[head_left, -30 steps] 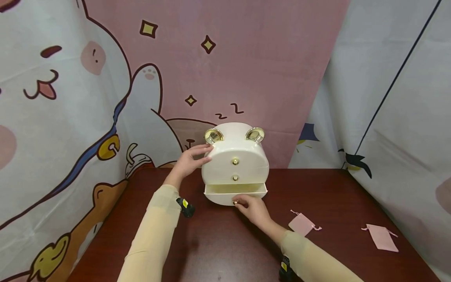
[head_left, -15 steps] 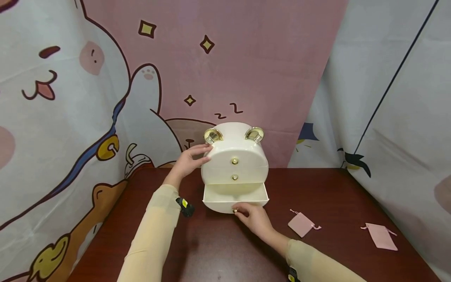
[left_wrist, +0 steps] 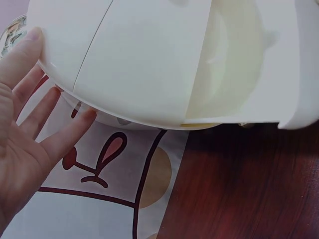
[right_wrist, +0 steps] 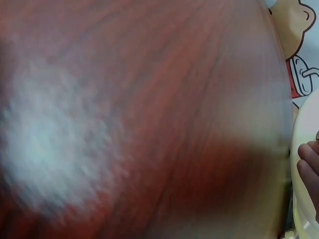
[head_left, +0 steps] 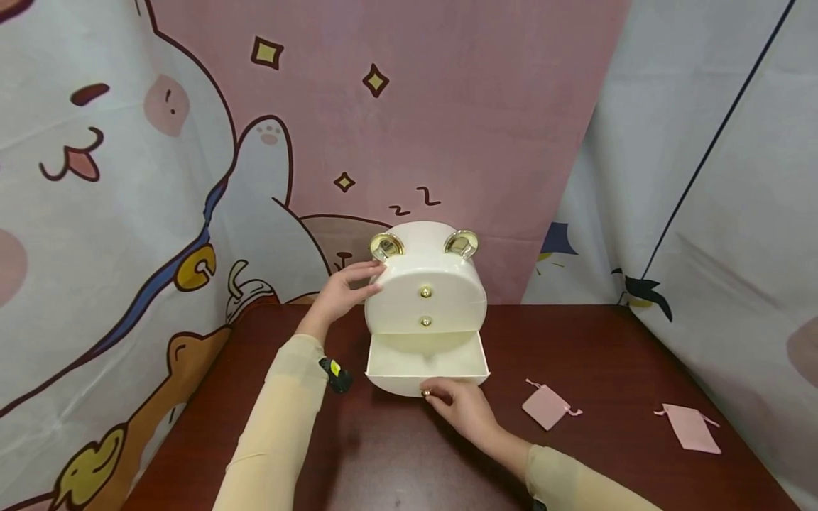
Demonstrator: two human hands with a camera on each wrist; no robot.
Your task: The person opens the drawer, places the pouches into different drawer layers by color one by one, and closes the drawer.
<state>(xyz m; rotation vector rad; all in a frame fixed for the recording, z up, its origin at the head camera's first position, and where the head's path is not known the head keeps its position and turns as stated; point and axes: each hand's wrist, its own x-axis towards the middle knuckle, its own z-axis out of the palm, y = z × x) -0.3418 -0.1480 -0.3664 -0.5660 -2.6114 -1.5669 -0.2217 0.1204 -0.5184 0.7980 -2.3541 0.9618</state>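
Observation:
A white drawer box (head_left: 409, 284) with gold ears and gold knobs stands at the back middle of the table. Its bottom drawer (head_left: 424, 355) is pulled out, and nothing shows inside. My right hand (head_left: 465, 411) pinches that drawer's small gold knob (head_left: 426, 392) between thumb and fingers. On the box's left side rests my left hand (head_left: 341, 294), fingers spread. In the left wrist view the thumb of the left hand (left_wrist: 25, 134) touches the front of the box (left_wrist: 139, 59), while the other fingers lie along its side. Only fingertips of the right hand (right_wrist: 310, 164) show in the right wrist view.
Two pink drawstring pouches lie on the right of the dark red table (head_left: 383, 461): one pouch (head_left: 547, 407) near my right forearm, the other pouch (head_left: 692, 429) by the right edge. A printed cartoon cloth (head_left: 479, 142) hangs behind and beside the table.
The bottom drawer has slid further out toward me, with my right hand moving back on its knob. My left hand has stayed at the box's side.

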